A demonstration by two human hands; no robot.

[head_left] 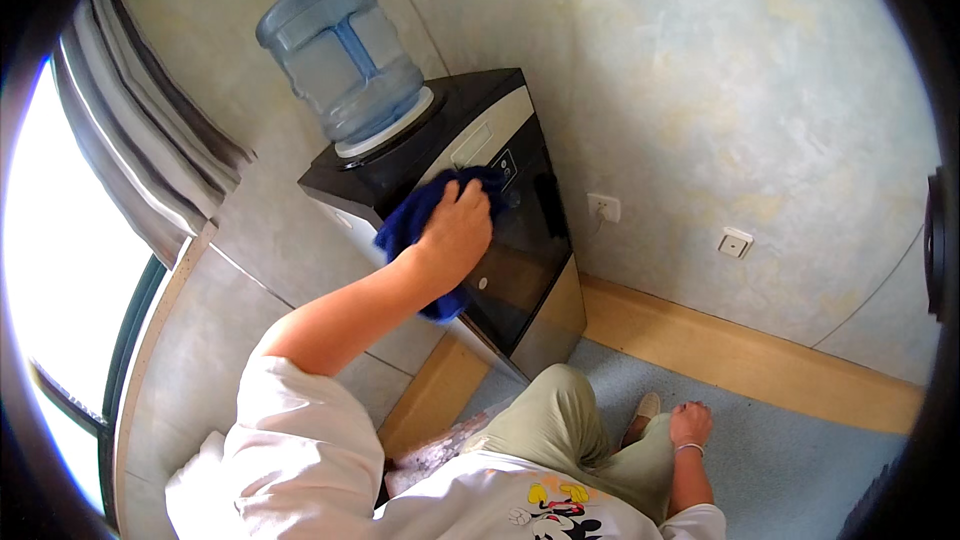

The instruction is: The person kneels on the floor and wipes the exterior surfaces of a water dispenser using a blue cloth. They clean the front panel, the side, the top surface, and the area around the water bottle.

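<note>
Fingers (470,202) of the left hand (455,235) clench a blue cloth (410,220) against the dispenser (520,240) front, below the bottle (345,50). Right hand (690,425) rests curled on the knee, holding nothing.

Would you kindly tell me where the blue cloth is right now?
In the head view, the blue cloth sits left of centre, pressed by the left hand against the front upper edge of the black water dispenser, just below the water bottle.

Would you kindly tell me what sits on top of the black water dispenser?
An upturned blue water bottle stands in the white collar on the water dispenser. The left hand presses a blue cloth there, hiding the surface beneath.
</note>
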